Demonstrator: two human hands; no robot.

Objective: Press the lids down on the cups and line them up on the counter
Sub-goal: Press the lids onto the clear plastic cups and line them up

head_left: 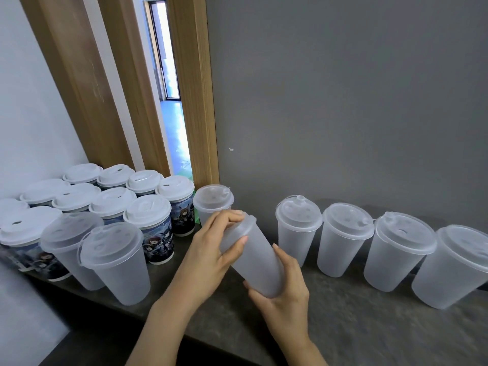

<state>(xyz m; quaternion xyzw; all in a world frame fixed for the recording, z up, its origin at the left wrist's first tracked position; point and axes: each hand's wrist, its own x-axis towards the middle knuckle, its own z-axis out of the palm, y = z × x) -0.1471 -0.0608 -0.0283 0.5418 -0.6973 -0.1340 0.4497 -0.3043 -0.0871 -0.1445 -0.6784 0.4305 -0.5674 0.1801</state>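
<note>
Grey wall [343, 101] fills the upper right of the frame; a wooden door frame [195, 101] stands upper centre, with a dark stone counter [343, 326] along the bottom.

I note the held cup [253, 257], frosted plastic, at lower centre, lifted off the counter and tilted: its long axis runs from the lidded top at upper left down to the base at lower right. My right hand [285, 294] cradles the base end, fingers curled round the wall. My left hand [211, 252] is at the top end, fingers and thumb curled over the lid [244, 224], gripping its rim.

Judgement: the lid is being seated. The press must run along the cup's axis, left hand pushing toward the right hand, which braces the base. The left hand is the nearer to the lid.

Placement: a row of four lidded frosted cups [396, 247] stands at right along the wall. One more frosted cup [212, 203] stands by the door frame. The gap between these two lies just behind the held cup; likely the next slot.

Printed cups with white lids [148, 215] cluster at left, two frosted cups [105, 254] in front.
</note>
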